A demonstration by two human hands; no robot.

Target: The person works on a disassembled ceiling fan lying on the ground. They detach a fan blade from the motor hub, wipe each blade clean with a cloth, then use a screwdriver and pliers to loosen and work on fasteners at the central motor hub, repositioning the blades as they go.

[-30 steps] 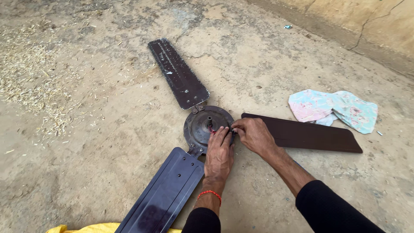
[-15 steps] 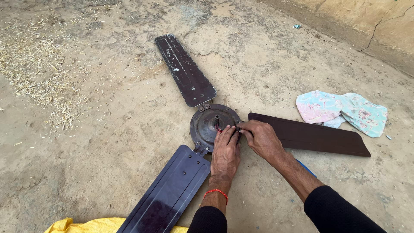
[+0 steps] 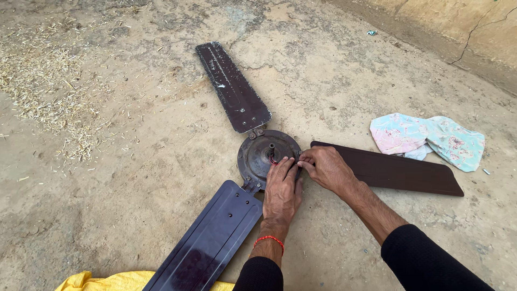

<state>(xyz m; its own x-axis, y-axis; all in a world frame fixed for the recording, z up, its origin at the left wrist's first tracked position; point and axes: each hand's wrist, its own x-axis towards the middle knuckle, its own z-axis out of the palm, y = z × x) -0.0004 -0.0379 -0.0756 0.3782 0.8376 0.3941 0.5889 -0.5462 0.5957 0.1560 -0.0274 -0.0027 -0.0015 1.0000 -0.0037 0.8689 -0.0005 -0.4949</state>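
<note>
A dark ceiling fan lies on the bare ground, its round motor hub (image 3: 262,152) in the middle. One blade (image 3: 231,88) points away, a second blade (image 3: 207,242) runs toward me on the left, and a third brown blade (image 3: 396,173) lies to the right. My left hand (image 3: 281,191) rests on the hub's near right edge, fingers curled against it. My right hand (image 3: 325,167) pinches something small at the hub's rim where the brown blade meets it. What the fingertips hold is hidden. A red thread circles my left wrist.
A crumpled pink and turquoise cloth (image 3: 429,138) lies on the ground beyond the brown blade. Yellow fabric (image 3: 105,281) shows at the bottom edge. Scattered straw (image 3: 51,91) covers the left ground. A cracked wall base (image 3: 463,37) runs along the top right.
Both hands stay at the hub's right edge with only small finger movements. The camera view has shifted slightly, so the fan sits a little further right and lower in the picture.
</note>
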